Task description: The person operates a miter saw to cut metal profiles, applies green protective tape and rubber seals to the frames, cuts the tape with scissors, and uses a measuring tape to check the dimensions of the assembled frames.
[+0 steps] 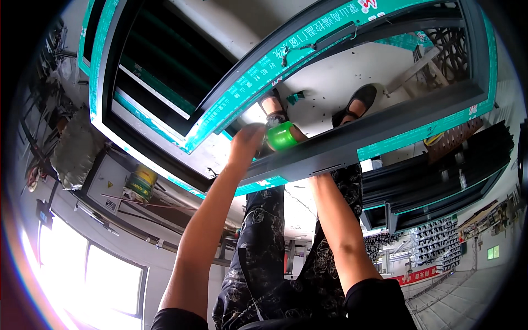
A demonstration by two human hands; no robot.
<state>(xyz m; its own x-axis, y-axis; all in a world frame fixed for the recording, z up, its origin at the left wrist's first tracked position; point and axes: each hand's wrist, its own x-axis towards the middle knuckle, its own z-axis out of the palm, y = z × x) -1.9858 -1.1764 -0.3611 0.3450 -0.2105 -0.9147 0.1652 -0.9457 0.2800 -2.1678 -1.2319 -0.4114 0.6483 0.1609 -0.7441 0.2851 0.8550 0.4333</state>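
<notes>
A large dark metal window frame [308,157] with teal printed film along its edges spans the view in front of me. My left hand [248,142] is above its near bar, blurred, close to the left end of a bright green roll that looks like tape [281,136]. Its fingers are too smeared to read. My right forearm passes beneath the near bar. Beyond that bar, part of my right hand [297,133] shows against the right end of the green roll, seemingly gripping it. The bar hides the rest of this hand.
Dark profiles with teal edges [440,181] are stacked at the right. On the left are a yellow-green bucket [142,181] and a bulky grey sack [77,148]. My shod feet [360,102] stand on the pale floor, seen through the frame's opening. Bright windows [88,269] are at lower left.
</notes>
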